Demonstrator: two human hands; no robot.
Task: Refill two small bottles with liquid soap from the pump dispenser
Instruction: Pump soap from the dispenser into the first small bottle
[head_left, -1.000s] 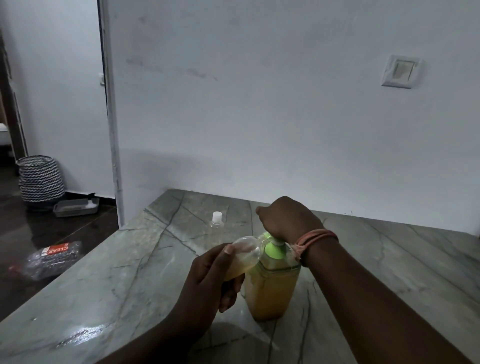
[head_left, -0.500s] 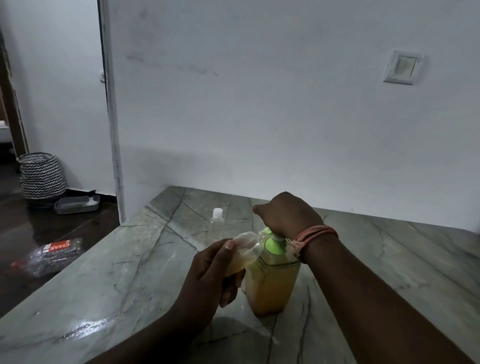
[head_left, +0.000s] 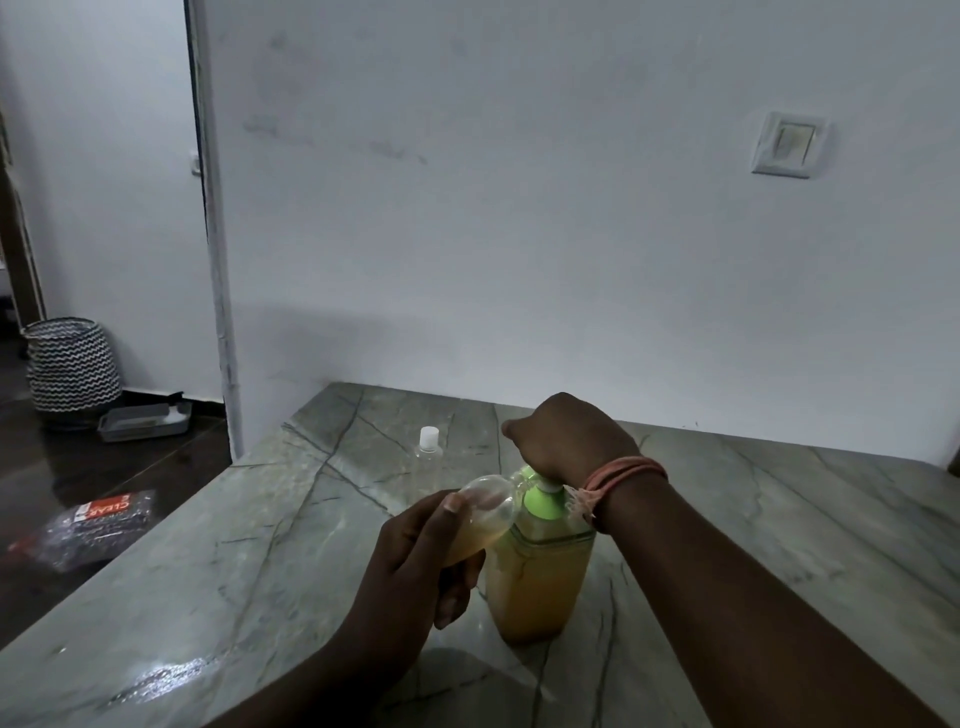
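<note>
Two hands are engaged: a tilted small bottle (head_left: 480, 512) is gripped by the left hand's (head_left: 415, 566) curled fingers, while the pump dispenser (head_left: 537, 566) is pressed beneath the right hand's (head_left: 569, 441) closed fingers.

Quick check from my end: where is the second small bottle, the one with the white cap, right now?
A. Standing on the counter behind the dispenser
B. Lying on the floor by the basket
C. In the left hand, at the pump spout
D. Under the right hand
A: the capped small bottle stands upright on the counter, beyond the pump dispenser, touched by neither hand.
</note>
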